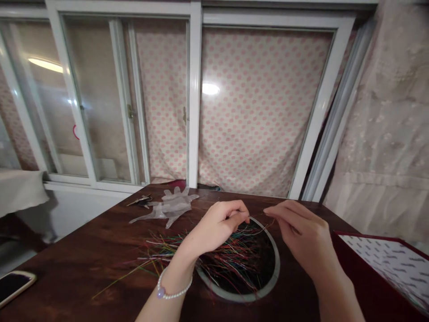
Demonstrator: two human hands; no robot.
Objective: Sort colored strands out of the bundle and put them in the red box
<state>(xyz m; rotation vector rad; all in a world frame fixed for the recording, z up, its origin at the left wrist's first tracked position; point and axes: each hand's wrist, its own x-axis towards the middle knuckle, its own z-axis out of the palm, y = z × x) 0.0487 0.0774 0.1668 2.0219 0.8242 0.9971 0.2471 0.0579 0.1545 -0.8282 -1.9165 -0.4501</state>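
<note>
My left hand (219, 226), with a bead bracelet (174, 295) on its wrist, is raised over a bundle of thin coloured wires (231, 259). Its thumb and forefinger are pinched together at the tips on what looks like a thin wire. To the right, my right hand (301, 228) is also closed in a pinch, and a fine wire (270, 223) shows faintly by its fingertips. The wires lie across a round dark dish with a pale rim (275, 268), many of their ends sticking out to the left under my left forearm.
On the dark wooden table (100, 250) lie a clear plastic glove (172, 205) and keys (142, 201) at the back left. A phone (15, 286) is at the left edge. A red box (365, 268) with white patterned paper stands at the right. Sliding windows (196, 98) rise behind.
</note>
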